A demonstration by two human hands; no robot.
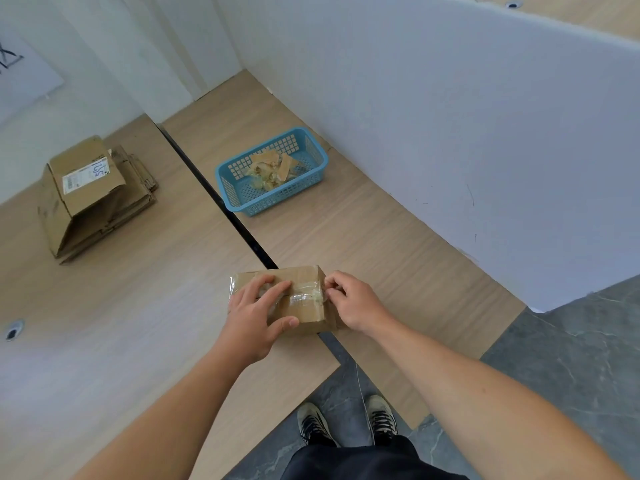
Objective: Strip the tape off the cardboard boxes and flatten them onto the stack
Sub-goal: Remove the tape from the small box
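A cardboard box point(299, 275) sits at the near edge, straddling the gap point(221, 199) between the left table point(138, 306) and the right table point(346, 230). The left hand point(258, 313) lies on the box's top; the right hand point(353, 303) pinches the tape point(304, 296) at the box's right end. Farther back on the right table stands a basket point(227, 190), just beside the gap, with tape scraps point(273, 168) in it. Far left on the left table lies a stack of flattened boxes point(140, 174) (a half-collapsed box point(86, 188) on top). A partition point(450, 133) runs along the right table's far side.
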